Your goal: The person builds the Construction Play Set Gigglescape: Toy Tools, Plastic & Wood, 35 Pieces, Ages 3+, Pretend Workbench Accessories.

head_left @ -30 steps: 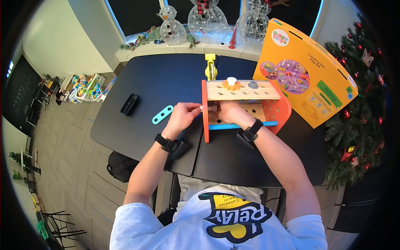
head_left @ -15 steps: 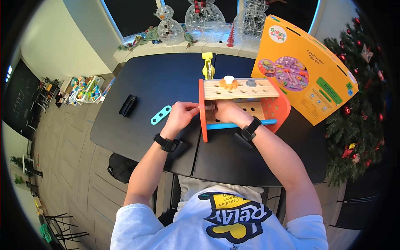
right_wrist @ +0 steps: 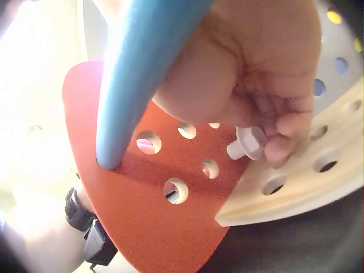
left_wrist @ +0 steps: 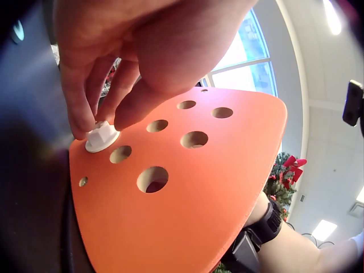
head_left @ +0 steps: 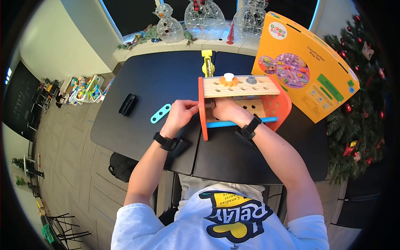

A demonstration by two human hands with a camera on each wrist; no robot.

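My left hand (head_left: 180, 114) is at the outer face of the orange side panel (left_wrist: 187, 176) of a toy workbench. Its fingertips pinch a white hex-headed bolt (left_wrist: 102, 137) seated against the panel by a hole. Reaching in under the wooden top (head_left: 250, 88), my right hand (head_left: 228, 111) has its fingers around a white hex piece with a flange and short stub (right_wrist: 248, 143). That piece is near the panel's inner face, its stub towards the panel. An orange gear with a white bolt head (head_left: 228, 79) and a grey nut (head_left: 251, 80) sit on the top.
A blue rod (head_left: 241, 122) crosses the workbench front, below my right wrist. A turquoise strip with holes (head_left: 161, 113) and a black case (head_left: 128, 105) lie left on the table. A yellow tool (head_left: 207, 63) is behind the bench; an orange box (head_left: 302, 66) stands back right.
My left fingers have closed in on the panel, and the white bolt that showed in the gap is now hidden in the head view. The right hand stays inside the bench.
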